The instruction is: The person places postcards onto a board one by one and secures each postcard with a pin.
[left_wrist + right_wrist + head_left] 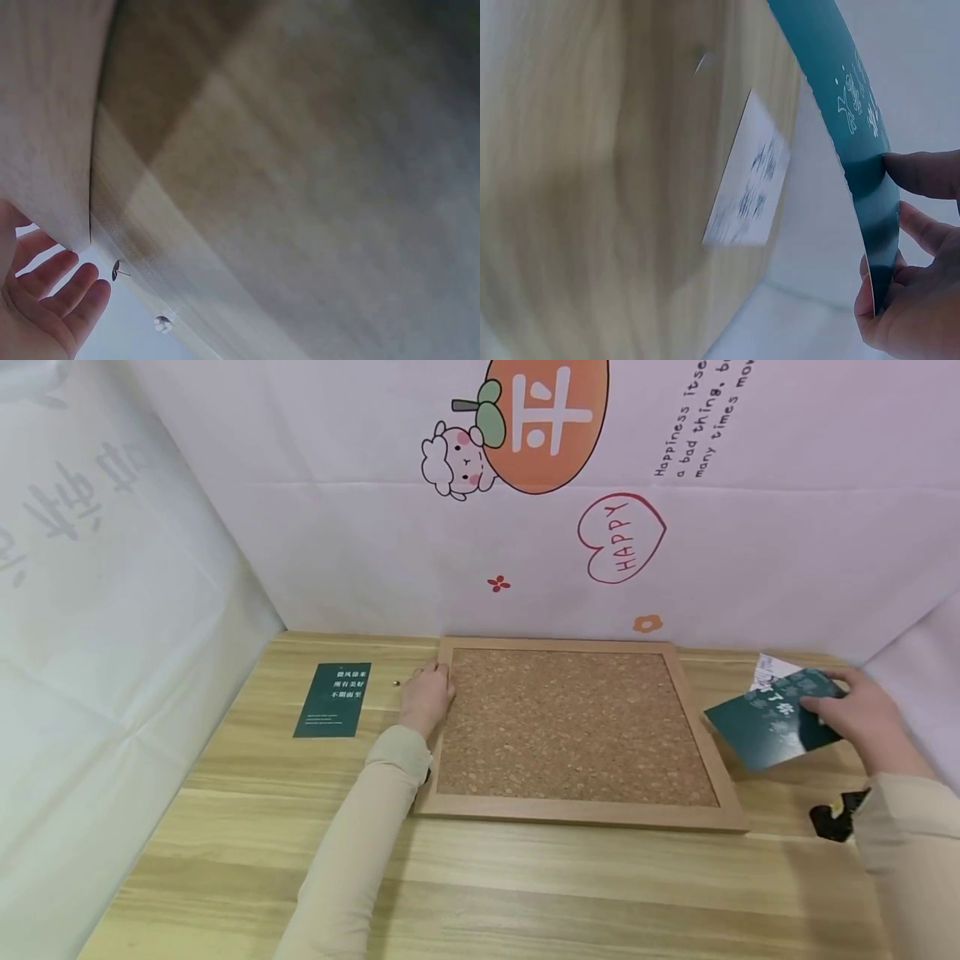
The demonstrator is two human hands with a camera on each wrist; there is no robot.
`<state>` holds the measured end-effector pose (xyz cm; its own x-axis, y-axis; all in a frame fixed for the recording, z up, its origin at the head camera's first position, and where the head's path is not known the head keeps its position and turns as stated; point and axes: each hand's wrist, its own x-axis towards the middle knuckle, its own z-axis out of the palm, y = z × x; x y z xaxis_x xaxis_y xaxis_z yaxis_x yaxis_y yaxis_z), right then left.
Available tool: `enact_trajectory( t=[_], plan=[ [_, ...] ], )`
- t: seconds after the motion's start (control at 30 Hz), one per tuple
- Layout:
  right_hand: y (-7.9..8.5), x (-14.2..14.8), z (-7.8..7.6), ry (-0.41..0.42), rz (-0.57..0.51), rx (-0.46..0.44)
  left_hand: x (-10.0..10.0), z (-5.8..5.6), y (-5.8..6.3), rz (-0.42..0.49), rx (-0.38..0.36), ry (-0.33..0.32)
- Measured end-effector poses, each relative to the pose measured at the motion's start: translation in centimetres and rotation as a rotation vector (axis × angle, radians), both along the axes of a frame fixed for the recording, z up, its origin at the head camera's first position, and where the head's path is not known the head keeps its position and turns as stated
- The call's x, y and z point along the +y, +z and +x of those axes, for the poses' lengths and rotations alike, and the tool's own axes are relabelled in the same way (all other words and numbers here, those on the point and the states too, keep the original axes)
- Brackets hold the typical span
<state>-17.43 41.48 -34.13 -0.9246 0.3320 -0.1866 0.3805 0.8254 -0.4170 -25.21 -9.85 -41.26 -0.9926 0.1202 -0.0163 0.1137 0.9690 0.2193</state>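
My left hand (427,697) rests against the left side of a cork board (573,722) with a light wooden frame. In the left wrist view its fingers are loosely bent and touch the frame's edge. A small thumbtack (116,271) lies on the table near the fingertips. My right hand (862,714) pinches a dark green printed card (772,718) between thumb and fingers, beyond the board's right side. The card is lifted, tilted and slightly bowed. A white printed card (751,184) lies on the table behind it, partly hidden in the head view.
Another green card (332,700) lies flat on the wooden table (247,835), left of the board. A small black object (832,818) is beside the right wrist. Behind the board rises a white printed cloth (360,552), with more white cloth at both sides.
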Motion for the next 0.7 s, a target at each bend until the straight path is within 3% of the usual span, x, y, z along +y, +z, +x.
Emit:
enact_trajectory(
  t=[0.23,0.47,0.7],
  plan=[
    [0.1,-3.9,-1.9,0.232,0.020,-0.015,0.2,0.0,0.0,0.034,-0.021,0.015],
    [0.2,-8.7,-3.9,0.348,-0.011,-0.040,0.2,-0.1,0.0,0.060,-0.037,0.001],
    [-0.2,-13.1,-5.1,0.477,-0.035,-0.042,0.0,-0.1,-0.1,0.034,-0.038,-0.064]
  ],
)
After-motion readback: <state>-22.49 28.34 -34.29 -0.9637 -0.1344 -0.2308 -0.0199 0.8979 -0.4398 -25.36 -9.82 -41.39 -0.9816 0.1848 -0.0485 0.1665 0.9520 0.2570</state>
